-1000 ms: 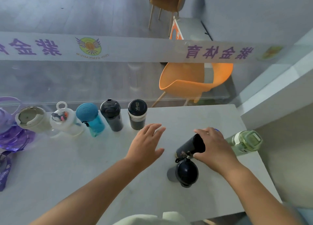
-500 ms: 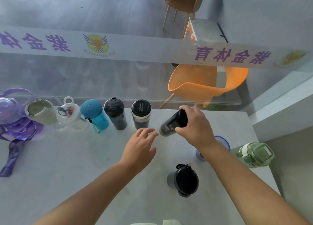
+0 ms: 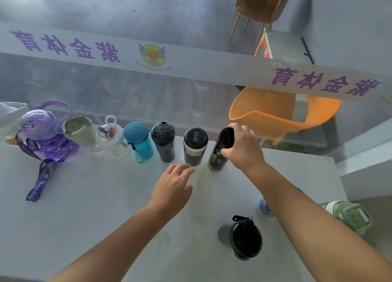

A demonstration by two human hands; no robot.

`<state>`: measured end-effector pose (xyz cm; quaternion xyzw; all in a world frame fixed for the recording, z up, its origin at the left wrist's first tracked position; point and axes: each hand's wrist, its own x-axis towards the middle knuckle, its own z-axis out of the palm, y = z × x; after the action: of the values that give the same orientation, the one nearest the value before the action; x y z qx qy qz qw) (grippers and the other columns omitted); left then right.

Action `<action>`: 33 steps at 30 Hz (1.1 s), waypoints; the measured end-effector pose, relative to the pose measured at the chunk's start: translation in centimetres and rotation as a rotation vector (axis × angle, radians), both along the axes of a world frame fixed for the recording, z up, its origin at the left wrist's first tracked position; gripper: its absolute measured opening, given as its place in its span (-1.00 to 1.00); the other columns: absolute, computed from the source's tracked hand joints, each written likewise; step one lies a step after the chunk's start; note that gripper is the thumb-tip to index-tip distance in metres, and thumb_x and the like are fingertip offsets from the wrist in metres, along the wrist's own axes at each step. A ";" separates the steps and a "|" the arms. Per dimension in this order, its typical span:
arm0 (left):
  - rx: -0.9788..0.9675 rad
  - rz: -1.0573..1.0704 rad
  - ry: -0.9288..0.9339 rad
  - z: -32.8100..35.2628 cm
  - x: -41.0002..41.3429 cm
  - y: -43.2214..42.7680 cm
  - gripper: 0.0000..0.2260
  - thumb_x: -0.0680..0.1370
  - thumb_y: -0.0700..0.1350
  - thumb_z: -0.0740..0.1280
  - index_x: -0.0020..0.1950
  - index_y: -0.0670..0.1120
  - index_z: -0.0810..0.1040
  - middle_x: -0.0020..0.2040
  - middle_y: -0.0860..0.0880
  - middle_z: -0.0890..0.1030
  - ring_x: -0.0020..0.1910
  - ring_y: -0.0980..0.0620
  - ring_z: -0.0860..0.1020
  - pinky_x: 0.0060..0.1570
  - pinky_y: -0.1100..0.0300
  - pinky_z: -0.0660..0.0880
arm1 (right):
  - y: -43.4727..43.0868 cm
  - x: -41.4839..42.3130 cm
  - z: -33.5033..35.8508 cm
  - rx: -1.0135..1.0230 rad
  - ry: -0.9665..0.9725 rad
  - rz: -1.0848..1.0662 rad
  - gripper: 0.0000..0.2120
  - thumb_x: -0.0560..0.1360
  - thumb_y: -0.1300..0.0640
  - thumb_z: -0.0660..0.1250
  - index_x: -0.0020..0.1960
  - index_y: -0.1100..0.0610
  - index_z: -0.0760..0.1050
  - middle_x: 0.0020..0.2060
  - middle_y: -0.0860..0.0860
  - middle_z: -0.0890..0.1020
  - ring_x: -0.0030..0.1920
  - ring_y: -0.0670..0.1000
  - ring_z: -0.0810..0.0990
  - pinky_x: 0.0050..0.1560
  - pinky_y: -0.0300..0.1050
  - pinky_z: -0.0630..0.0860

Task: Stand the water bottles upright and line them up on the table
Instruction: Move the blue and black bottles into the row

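Note:
My right hand [image 3: 242, 147] grips the top of a slim black bottle [image 3: 218, 154], which stands nearly upright at the right end of the row by the table's far edge. To its left stand a black flask with a silver band [image 3: 194, 147], a dark tumbler [image 3: 163, 142], a blue bottle [image 3: 140, 141], a white ring-handled bottle [image 3: 110, 137], a beige cup [image 3: 79, 130] and a purple jug [image 3: 45, 133]. My left hand [image 3: 172, 186] hovers open just before the row. A grey-black tumbler [image 3: 240, 237], a green bottle [image 3: 347, 216] and a bluish bottle [image 3: 265, 206], mostly hidden by my right arm, sit near me on the right.
The grey table [image 3: 84, 218] ends at a glass wall behind the row. An orange chair [image 3: 282, 111] stands beyond the glass. A purple strap [image 3: 39, 182] trails from the jug across the left of the table.
My right hand carried the slim black bottle from the near right of the table to the row's right end and tipped it from slanted to nearly upright. My left hand stayed open nearby.

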<state>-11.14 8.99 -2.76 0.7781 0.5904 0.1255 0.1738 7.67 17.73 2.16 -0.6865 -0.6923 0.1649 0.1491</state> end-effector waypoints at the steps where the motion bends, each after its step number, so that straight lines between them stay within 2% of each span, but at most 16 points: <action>1: 0.004 0.006 0.004 0.0 -0.2 0.1 -0.60 0.54 -0.05 0.27 0.38 -0.02 0.34 0.38 0.02 0.38 0.35 0.02 0.28 0.33 0.19 0.27 | 0.1 0.0 0.0 0.001 0.001 -0.004 -0.46 0.31 0.17 0.44 0.24 0.13 0.37 0.05 0.13 0.49 0.08 0.16 0.40 0.02 -0.06 0.37; 6: 0.041 0.050 0.007 0.4 -0.7 1.3 -0.57 0.53 -0.07 0.28 0.39 -0.07 0.33 0.37 -0.03 0.40 0.34 -0.01 0.31 0.33 0.17 0.28 | 0.6 -0.2 0.1 0.010 -0.009 -0.008 -0.45 0.31 0.16 0.45 0.25 0.13 0.36 0.07 0.14 0.49 0.08 0.16 0.40 0.02 -0.03 0.40; 9: 0.085 0.071 0.007 1.1 -0.4 2.9 -0.53 0.54 -0.07 0.28 0.42 -0.09 0.25 0.41 -0.04 0.34 0.38 -0.02 0.26 0.38 0.18 0.19 | 0.8 -0.5 0.1 0.011 -0.009 -0.011 -0.45 0.31 0.16 0.45 0.25 0.13 0.36 0.07 0.14 0.49 0.09 0.17 0.40 0.03 -0.04 0.40; 13: 0.153 0.051 0.120 1.9 0.4 5.8 -0.43 0.52 -0.03 0.30 0.46 -0.09 0.15 0.44 -0.07 0.28 0.40 -0.05 0.21 0.42 0.13 0.08 | 0.8 -0.5 -0.1 0.016 -0.006 -0.007 -0.44 0.32 0.16 0.45 0.27 0.12 0.35 0.08 0.14 0.49 0.09 0.16 0.39 0.07 -0.02 0.41; 18: 0.069 -0.008 0.231 2.2 1.6 8.4 -0.30 0.48 0.03 0.33 0.49 0.00 0.00 0.50 -0.10 0.13 0.45 -0.10 0.10 0.43 0.06 0.04 | 0.8 -0.3 -0.3 0.031 -0.023 -0.003 -0.41 0.34 0.13 0.46 0.31 0.10 0.32 0.12 0.14 0.49 0.12 0.15 0.41 0.12 0.00 0.43; 23: 0.002 -0.019 0.264 1.8 2.1 9.4 -0.32 0.50 -0.01 0.33 0.49 0.03 -0.01 0.50 -0.12 0.12 0.45 -0.14 0.10 0.42 -0.01 0.08 | 0.0 0.5 -0.4 0.009 0.004 0.009 -0.19 0.34 0.14 0.49 0.44 0.10 0.11 0.24 0.14 0.40 0.22 0.13 0.39 0.18 -0.02 0.41; 26: 0.015 0.000 0.247 1.7 2.1 9.5 -0.36 0.52 -0.03 0.31 0.49 0.02 0.03 0.48 -0.14 0.17 0.43 -0.16 0.14 0.40 -0.01 0.13 | -2.0 1.6 -0.5 0.037 0.017 -0.024 -0.16 0.36 0.15 0.47 0.47 0.13 0.05 0.30 0.12 0.34 0.28 0.12 0.33 0.22 -0.04 0.37; 31: 0.036 0.020 0.253 1.3 2.4 9.4 -0.36 0.52 -0.02 0.32 0.49 0.01 0.03 0.48 -0.15 0.18 0.42 -0.17 0.16 0.38 -0.01 0.18 | -7.7 3.6 -2.1 0.061 0.112 0.025 -0.29 0.31 0.28 0.47 0.39 0.20 0.25 0.18 0.15 0.44 0.16 0.15 0.43 0.16 0.09 0.47; 33: 0.044 0.031 0.248 1.2 2.5 9.3 -0.36 0.51 -0.02 0.32 0.49 0.01 0.03 0.47 -0.15 0.18 0.41 -0.17 0.16 0.37 -0.01 0.19 | -9.8 4.1 -2.8 0.020 0.110 0.072 -0.32 0.31 0.27 0.47 0.37 0.18 0.28 0.16 0.13 0.46 0.14 0.12 0.44 0.16 0.05 0.47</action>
<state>-8.62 18.24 -1.53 0.7822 0.6163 0.0438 0.0803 11.76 7.90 -0.61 -0.6497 -0.7087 0.2007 0.1877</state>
